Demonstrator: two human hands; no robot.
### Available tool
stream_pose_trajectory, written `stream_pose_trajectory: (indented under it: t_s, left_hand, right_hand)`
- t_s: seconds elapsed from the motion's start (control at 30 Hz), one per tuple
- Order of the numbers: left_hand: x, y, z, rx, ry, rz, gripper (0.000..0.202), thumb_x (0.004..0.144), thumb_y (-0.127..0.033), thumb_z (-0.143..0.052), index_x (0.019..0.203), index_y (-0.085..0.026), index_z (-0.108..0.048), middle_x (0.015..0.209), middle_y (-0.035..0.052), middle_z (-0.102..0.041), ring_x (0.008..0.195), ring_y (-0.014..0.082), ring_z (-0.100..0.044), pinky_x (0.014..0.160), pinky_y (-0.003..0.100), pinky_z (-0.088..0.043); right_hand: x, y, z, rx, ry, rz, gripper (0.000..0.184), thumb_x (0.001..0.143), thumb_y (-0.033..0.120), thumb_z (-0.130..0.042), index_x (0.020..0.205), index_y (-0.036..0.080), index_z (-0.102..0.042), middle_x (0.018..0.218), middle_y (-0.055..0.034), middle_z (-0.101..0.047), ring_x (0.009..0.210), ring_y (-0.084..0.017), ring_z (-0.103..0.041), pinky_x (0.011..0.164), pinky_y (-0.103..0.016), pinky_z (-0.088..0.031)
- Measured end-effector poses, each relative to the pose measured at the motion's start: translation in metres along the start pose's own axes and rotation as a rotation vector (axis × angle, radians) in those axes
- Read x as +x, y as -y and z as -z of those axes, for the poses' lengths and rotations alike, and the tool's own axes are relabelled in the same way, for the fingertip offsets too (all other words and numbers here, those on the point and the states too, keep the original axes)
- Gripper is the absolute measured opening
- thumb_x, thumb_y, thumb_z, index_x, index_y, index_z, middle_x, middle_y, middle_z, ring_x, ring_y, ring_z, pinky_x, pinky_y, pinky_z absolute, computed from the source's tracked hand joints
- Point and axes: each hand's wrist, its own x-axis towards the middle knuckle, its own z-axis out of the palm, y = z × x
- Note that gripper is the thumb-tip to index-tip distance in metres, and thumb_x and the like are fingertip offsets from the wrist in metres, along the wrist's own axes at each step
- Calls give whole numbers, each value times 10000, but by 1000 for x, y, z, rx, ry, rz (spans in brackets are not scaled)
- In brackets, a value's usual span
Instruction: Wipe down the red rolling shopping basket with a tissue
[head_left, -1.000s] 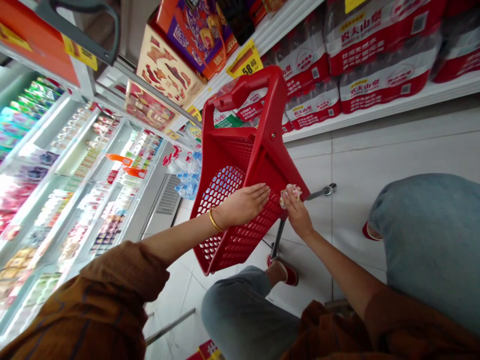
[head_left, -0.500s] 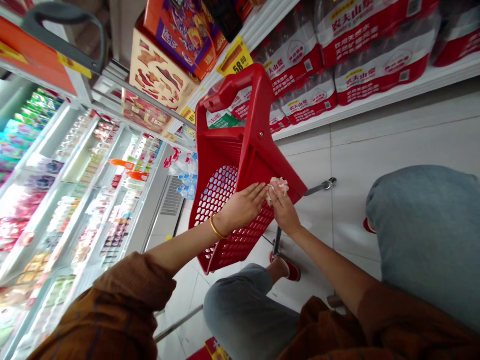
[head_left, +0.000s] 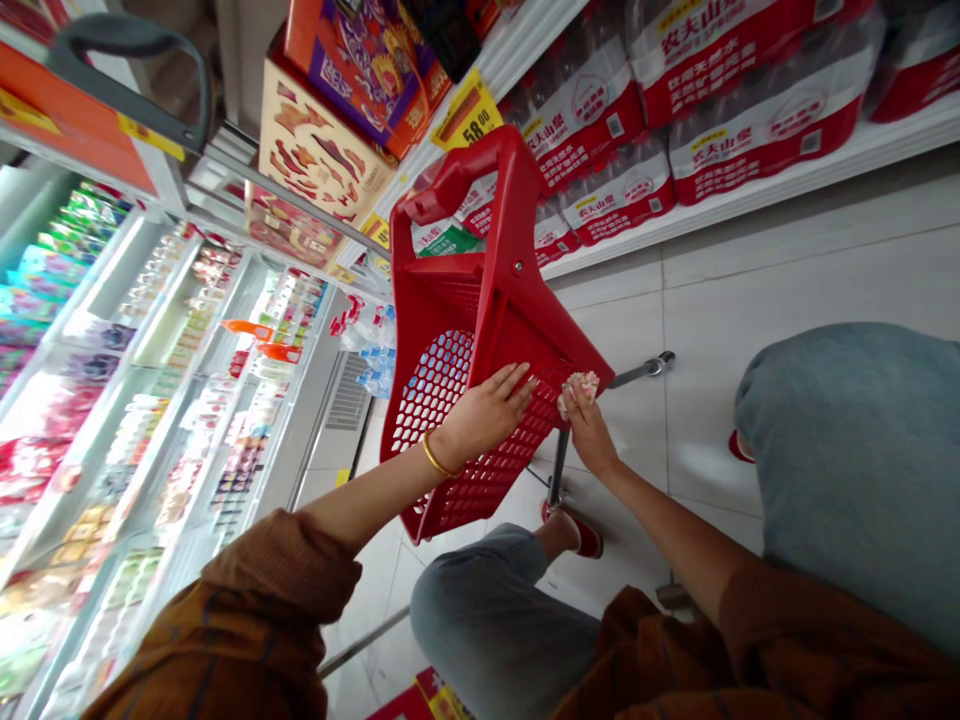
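A red plastic shopping basket with a perforated side and a tall red handle stands tilted in front of me. My left hand lies flat against its perforated side, fingers stretched out, a gold bangle on the wrist. My right hand is closed on a small crumpled pink-and-white cloth and presses it to the basket's right edge.
Refrigerated display cases line the left. Shelves with packs of bottled water and boxed goods run along the top. A metal leg pokes out behind the basket. My knees in grey-blue trousers sit over the white tile floor.
My right hand with the cloth slid left toward my left hand, then back right along the basket's edge. The left hand stayed put on the basket's side.
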Motion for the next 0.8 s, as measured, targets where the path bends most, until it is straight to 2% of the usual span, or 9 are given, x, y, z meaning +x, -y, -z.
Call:
stream_pose_trajectory:
  t_s: [0.13,0.27,0.4,0.53,0.8]
  left_hand:
    - [0,-1,0,8,4,-4,362,926,-166,-425,1237,-107,-600,1352,89,-563,1354,258,-392,1148,401,-333]
    - [-1,-3,-2,24,-15,-1,368,927,-169,-425,1243,-82,-591,1355,107,-558,1355,267,-388,1149,396,-336]
    - [-1,-4,-3,38,-25,2,376,921,-178,-440,1230,-25,-590,1285,142,-607,1348,285,-394,1158,390,-322]
    - [0,-4,-2,1,-10,8,385,923,-164,-425,1260,-50,-571,1335,129,-570,1356,281,-383,1156,405,-323]
    - [-3,-4,-2,-2,8,4,383,923,-146,-408,1261,-90,-579,1359,105,-554,1346,256,-404,1152,399,-326]
  right_hand:
    - [6,13,1,20,-46,1,623,945,17,-250,1509,247,-124,1558,-107,-242,1440,-202,-211,1155,-463,-313]
    - [31,40,2,77,-64,30,587,972,90,-312,1509,255,-141,1521,-99,-333,1410,-212,-300,1153,-440,-338]
    - [52,56,4,63,6,70,611,973,93,-316,1511,284,-99,1527,-63,-327,1411,-212,-295,1160,-428,-341]
    - [51,47,4,11,11,102,635,963,67,-319,1513,267,-71,1533,-78,-304,1428,-231,-242,1149,-484,-342]
    - [29,23,-1,-15,59,91,598,943,45,-322,1494,253,-217,1536,-56,-296,1435,-220,-220,1157,-479,-329]
